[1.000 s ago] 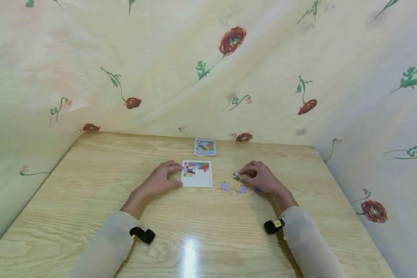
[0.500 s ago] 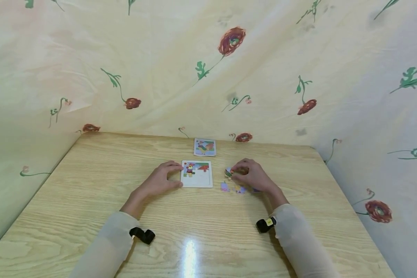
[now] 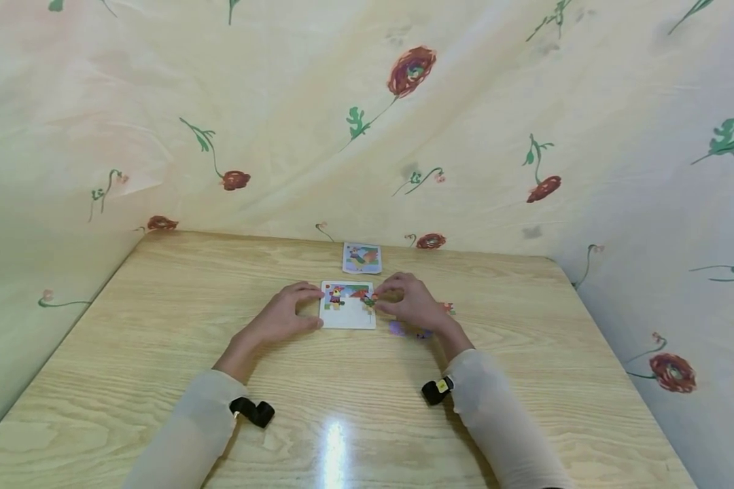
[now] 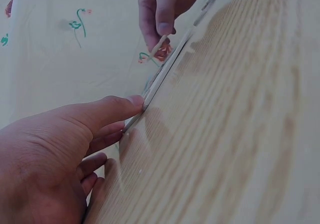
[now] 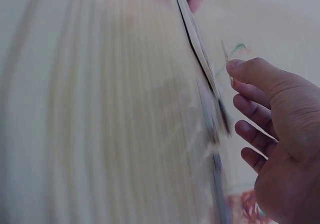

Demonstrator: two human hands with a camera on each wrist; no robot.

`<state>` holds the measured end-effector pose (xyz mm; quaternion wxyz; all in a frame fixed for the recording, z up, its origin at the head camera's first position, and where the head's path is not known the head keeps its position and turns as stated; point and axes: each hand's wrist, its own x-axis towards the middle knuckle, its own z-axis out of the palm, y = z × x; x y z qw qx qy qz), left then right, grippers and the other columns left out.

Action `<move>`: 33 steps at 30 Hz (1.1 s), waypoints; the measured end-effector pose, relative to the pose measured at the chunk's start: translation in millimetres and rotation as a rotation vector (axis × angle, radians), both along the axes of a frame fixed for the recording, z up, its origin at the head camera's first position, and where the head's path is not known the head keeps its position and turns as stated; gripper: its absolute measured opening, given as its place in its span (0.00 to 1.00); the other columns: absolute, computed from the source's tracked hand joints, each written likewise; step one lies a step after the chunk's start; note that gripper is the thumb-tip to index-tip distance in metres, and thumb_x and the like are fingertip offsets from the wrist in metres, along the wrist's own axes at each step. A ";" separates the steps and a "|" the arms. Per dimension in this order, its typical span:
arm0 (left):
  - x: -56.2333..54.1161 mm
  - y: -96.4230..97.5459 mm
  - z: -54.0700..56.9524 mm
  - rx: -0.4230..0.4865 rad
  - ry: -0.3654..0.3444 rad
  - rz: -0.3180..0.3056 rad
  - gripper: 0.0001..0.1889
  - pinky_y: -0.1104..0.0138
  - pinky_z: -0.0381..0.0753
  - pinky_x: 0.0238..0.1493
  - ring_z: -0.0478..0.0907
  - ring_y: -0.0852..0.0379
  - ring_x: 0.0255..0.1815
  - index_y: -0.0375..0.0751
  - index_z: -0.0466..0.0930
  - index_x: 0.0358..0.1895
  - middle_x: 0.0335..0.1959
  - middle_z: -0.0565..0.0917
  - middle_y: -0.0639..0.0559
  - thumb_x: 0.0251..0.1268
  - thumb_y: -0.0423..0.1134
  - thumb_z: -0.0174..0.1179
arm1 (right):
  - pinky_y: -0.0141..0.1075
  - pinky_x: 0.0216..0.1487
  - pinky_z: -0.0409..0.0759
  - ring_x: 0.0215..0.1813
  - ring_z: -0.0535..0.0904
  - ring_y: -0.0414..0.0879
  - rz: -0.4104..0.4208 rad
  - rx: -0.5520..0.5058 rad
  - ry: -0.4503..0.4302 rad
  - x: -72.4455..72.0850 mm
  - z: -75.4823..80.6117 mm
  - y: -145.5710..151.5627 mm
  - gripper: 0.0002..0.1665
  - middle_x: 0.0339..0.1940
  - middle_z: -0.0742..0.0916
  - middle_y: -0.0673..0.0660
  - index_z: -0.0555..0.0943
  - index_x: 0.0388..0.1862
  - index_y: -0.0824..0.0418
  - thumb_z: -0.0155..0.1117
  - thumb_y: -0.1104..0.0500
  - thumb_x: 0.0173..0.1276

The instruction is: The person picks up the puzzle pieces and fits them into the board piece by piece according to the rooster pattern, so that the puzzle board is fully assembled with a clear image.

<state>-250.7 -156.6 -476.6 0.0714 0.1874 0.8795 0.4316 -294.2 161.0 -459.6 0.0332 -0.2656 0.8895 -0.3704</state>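
In the head view a small white-framed jigsaw puzzle tray lies on the table, its upper part partly filled with colourful pieces. My left hand holds the tray's left edge, thumb near the front corner and fingers farther back. Over the tray's right side, my right hand pinches a jigsaw piece with green and red on it. That piece stands tilted above the tray in the right wrist view, between thumb and index finger. Whether it touches the tray is unclear.
Several loose puzzle pieces lie right of the tray, partly hidden under the right hand and wrist. Behind the tray is a square picture card. A flowered cloth hangs along the table's far edge.
My right hand has carried the jigsaw piece leftward from among the loose pieces to above the tray's right side. The left hand has stayed at the tray's left edge.
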 end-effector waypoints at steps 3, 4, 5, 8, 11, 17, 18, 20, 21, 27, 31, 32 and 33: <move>-0.4 -0.7 -0.2 0.005 -0.001 -0.002 0.32 0.37 0.57 0.80 0.53 0.37 0.85 0.45 0.75 0.73 0.80 0.66 0.43 0.66 0.45 0.70 | 0.60 0.70 0.73 0.66 0.75 0.56 0.012 0.005 -0.009 -0.7 -1.0 -12.7 0.12 0.55 0.86 0.53 0.90 0.48 0.52 0.75 0.54 0.67; -0.5 -0.6 -0.1 0.006 -0.003 -0.003 0.32 0.37 0.57 0.80 0.52 0.37 0.85 0.45 0.75 0.73 0.80 0.66 0.43 0.66 0.45 0.70 | 0.59 0.71 0.72 0.66 0.76 0.56 0.014 0.007 -0.014 -0.8 -1.0 -16.4 0.12 0.55 0.86 0.53 0.90 0.48 0.52 0.75 0.54 0.67; -0.7 -0.5 0.1 0.008 -0.005 -0.004 0.32 0.37 0.56 0.80 0.52 0.37 0.85 0.45 0.75 0.73 0.80 0.66 0.43 0.66 0.45 0.70 | 0.59 0.71 0.72 0.66 0.76 0.55 0.016 0.013 -0.014 -1.2 -1.5 -19.7 0.12 0.55 0.86 0.53 0.90 0.49 0.52 0.75 0.54 0.67; -1.0 -0.4 0.6 0.010 -0.005 -0.007 0.32 0.37 0.56 0.80 0.52 0.37 0.85 0.45 0.75 0.73 0.80 0.65 0.43 0.66 0.45 0.70 | 0.56 0.69 0.74 0.64 0.76 0.54 0.011 0.024 -0.025 -1.1 -0.4 -29.5 0.12 0.54 0.86 0.53 0.91 0.48 0.52 0.76 0.54 0.66; -1.3 -0.5 0.4 0.006 0.000 -0.010 0.32 0.37 0.57 0.80 0.52 0.37 0.85 0.45 0.75 0.73 0.80 0.65 0.42 0.66 0.45 0.70 | 0.51 0.65 0.76 0.60 0.78 0.51 0.015 0.036 -0.004 -3.2 -2.4 -37.6 0.12 0.51 0.87 0.52 0.91 0.47 0.52 0.77 0.55 0.65; -2.0 -0.7 0.0 0.001 0.006 -0.005 0.31 0.37 0.58 0.79 0.54 0.37 0.84 0.45 0.76 0.72 0.80 0.65 0.41 0.66 0.45 0.70 | 0.40 0.50 0.75 0.47 0.77 0.47 0.043 0.049 0.063 -6.2 -5.1 -47.6 0.10 0.43 0.89 0.52 0.92 0.43 0.55 0.78 0.57 0.62; -2.0 -0.6 0.1 0.000 0.004 -0.004 0.31 0.37 0.58 0.79 0.54 0.36 0.84 0.45 0.76 0.72 0.80 0.65 0.41 0.66 0.45 0.70 | 0.39 0.49 0.74 0.46 0.76 0.46 0.044 0.051 0.069 -6.3 -5.4 -48.4 0.10 0.42 0.89 0.52 0.92 0.43 0.55 0.78 0.58 0.62; -2.2 -0.3 0.5 -0.002 -0.001 -0.001 0.31 0.37 0.58 0.80 0.54 0.37 0.84 0.45 0.76 0.72 0.80 0.65 0.41 0.66 0.45 0.70 | 0.38 0.48 0.73 0.45 0.76 0.46 0.043 0.055 0.073 -6.4 -5.1 -49.1 0.10 0.42 0.89 0.52 0.92 0.43 0.55 0.79 0.58 0.62; -2.2 -0.2 0.7 -0.002 -0.002 0.000 0.32 0.37 0.58 0.80 0.54 0.37 0.84 0.45 0.76 0.72 0.80 0.65 0.41 0.66 0.45 0.70 | 0.38 0.48 0.73 0.46 0.76 0.46 0.041 0.055 0.073 -6.5 -4.8 -49.2 0.10 0.42 0.89 0.51 0.92 0.43 0.55 0.79 0.58 0.62; -3.7 0.3 0.9 0.001 0.006 -0.002 0.32 0.38 0.58 0.80 0.55 0.38 0.84 0.44 0.76 0.72 0.78 0.69 0.45 0.65 0.44 0.71 | 0.39 0.48 0.72 0.46 0.76 0.48 0.041 0.046 0.048 -7.3 -3.5 -48.5 0.09 0.42 0.89 0.52 0.92 0.42 0.54 0.78 0.58 0.63; -4.2 0.1 1.2 0.006 0.012 -0.008 0.32 0.38 0.58 0.80 0.56 0.38 0.84 0.44 0.76 0.72 0.78 0.69 0.45 0.65 0.44 0.71 | 0.39 0.48 0.71 0.47 0.76 0.47 0.043 0.049 0.049 -8.1 -3.3 -47.9 0.09 0.43 0.89 0.51 0.92 0.42 0.54 0.79 0.58 0.62; -4.2 0.0 1.4 0.008 0.012 -0.009 0.32 0.38 0.58 0.80 0.55 0.38 0.84 0.44 0.76 0.72 0.78 0.69 0.45 0.66 0.44 0.71 | 0.39 0.48 0.71 0.47 0.76 0.47 0.044 0.047 0.050 -8.3 -3.2 -47.9 0.09 0.43 0.89 0.51 0.92 0.42 0.54 0.79 0.58 0.62; -4.3 0.1 1.5 0.009 0.012 -0.011 0.32 0.38 0.58 0.80 0.55 0.38 0.84 0.44 0.76 0.72 0.78 0.69 0.45 0.66 0.44 0.71 | 0.39 0.48 0.71 0.46 0.76 0.47 0.045 0.046 0.050 -8.5 -3.1 -47.9 0.09 0.43 0.89 0.51 0.92 0.42 0.54 0.79 0.58 0.62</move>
